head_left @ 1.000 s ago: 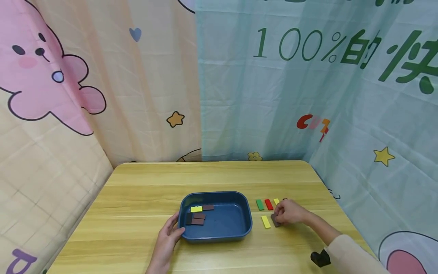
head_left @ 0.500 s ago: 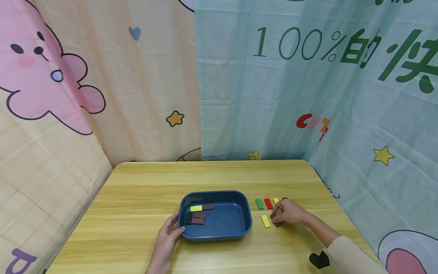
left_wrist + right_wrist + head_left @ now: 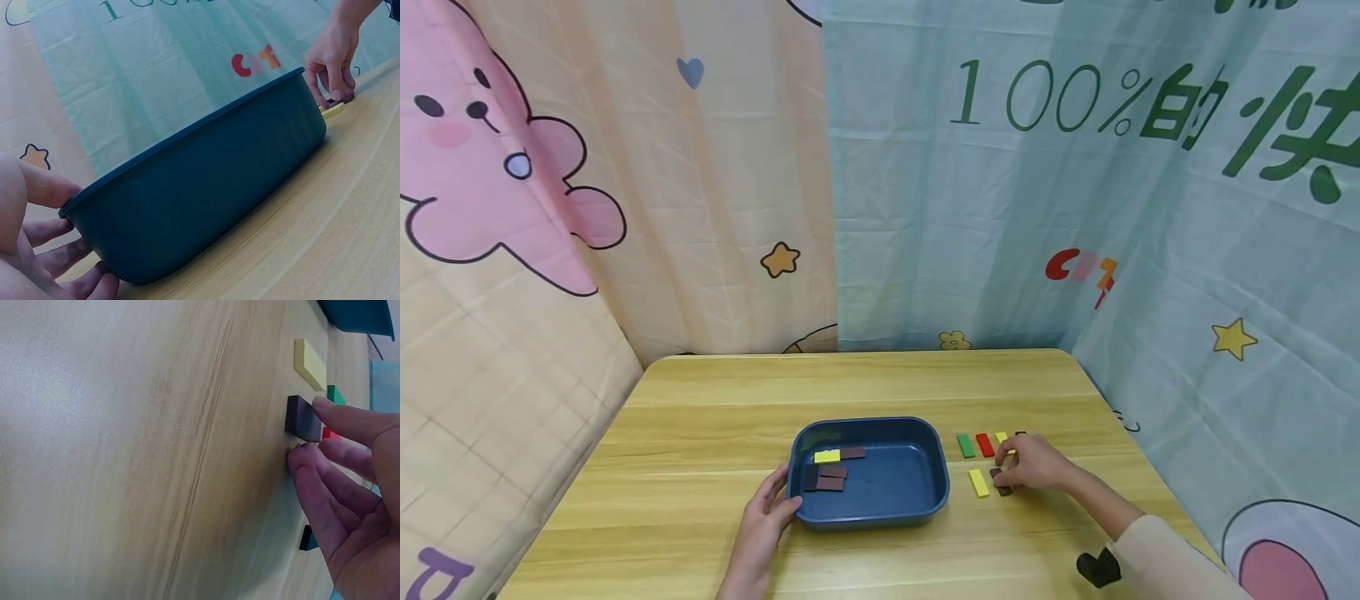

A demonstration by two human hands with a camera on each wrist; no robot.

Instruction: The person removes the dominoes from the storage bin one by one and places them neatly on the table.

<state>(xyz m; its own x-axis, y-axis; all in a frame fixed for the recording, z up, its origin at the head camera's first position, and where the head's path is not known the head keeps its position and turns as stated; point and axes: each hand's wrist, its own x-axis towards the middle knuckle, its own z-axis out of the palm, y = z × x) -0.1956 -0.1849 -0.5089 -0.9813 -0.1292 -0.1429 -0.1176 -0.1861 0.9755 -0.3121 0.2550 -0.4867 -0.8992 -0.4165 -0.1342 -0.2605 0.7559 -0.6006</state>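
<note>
Gripping tub (image 3: 868,523) with left hand (image 3: 764,518), you touch dark tile (image 3: 302,420) with right hand (image 3: 1033,463), whether pinching, cannot tell.

A dark-brown rectangular tile (image 3: 304,419), slanted eleven-to-five, is placed at three o'clock of an upright navy-blue rectangular tub (image 3: 868,524).

Right wrist view: glare is whitening the table (image 3: 69,394) left of the dark tile (image 3: 302,419); shadow is falling below it.
</note>
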